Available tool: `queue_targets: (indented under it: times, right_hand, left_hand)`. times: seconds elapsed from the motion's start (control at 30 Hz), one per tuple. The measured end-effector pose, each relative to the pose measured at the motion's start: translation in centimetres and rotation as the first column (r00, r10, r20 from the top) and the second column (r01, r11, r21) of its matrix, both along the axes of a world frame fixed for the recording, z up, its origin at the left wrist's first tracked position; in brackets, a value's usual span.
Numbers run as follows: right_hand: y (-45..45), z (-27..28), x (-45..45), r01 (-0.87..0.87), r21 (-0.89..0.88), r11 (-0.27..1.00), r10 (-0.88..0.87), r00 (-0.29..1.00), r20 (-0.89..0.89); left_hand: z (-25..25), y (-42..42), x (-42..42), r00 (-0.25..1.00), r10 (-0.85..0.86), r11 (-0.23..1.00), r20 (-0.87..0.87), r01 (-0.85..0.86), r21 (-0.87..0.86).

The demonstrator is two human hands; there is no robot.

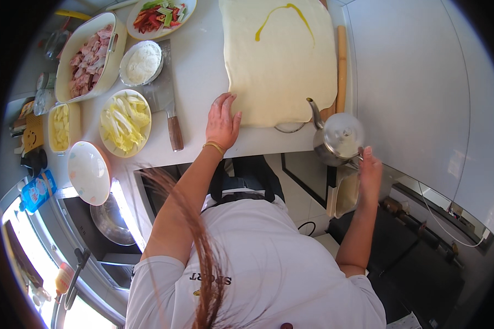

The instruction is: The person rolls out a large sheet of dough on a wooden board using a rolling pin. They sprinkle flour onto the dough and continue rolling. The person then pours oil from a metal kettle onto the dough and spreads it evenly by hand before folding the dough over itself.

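A large rolled-out sheet of dough (280, 78) lies on the counter before me, with a curved streak of yellow oil (288, 6) on its far part. At the sheet's near left corner is my left hand (223, 121), palm down and holding nothing. Its fingertips are at the dough's edge; whether they press on it I cannot tell. My right hand (369, 164) grips the handle of a metal oil pot (325, 148) with a thin curved spout and a clear domed lid (345, 131). The pot is by the dough's near right corner, its spout tip over the sheet.
A rolling pin (341, 70) lies along the dough's right side, beside the wall. Left are a cleaver (164, 94), a bowl of flour (142, 63), cabbage (125, 121), raw meat pieces (90, 61), cut peppers (158, 16) and a tilted empty bowl (88, 172) near the sink (80, 222).
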State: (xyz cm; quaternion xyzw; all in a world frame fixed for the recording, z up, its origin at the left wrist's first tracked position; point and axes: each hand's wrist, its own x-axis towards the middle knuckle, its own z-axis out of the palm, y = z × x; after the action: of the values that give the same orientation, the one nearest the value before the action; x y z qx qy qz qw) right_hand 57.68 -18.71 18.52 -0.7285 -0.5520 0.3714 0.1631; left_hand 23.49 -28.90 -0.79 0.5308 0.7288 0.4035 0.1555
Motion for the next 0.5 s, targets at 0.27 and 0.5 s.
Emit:
queue_targets:
  times: [0.27, 0.5]
  right_hand:
    - [-2.6, -1.6, -3.0, -0.143, -0.042, 0.989, 0.142, 0.990, -0.022]
    - [-3.8, -2.5, -5.1, -0.214, -0.072, 0.974, 0.211, 0.976, -0.051]
  left_hand:
    - [-0.1, -0.1, 0.0, 1.000, 0.004, 1.000, 0.025, -0.005, 0.016]
    - [0.1, -0.1, 0.0, 0.999, 0.000, 0.999, 0.041, -0.001, 0.041]
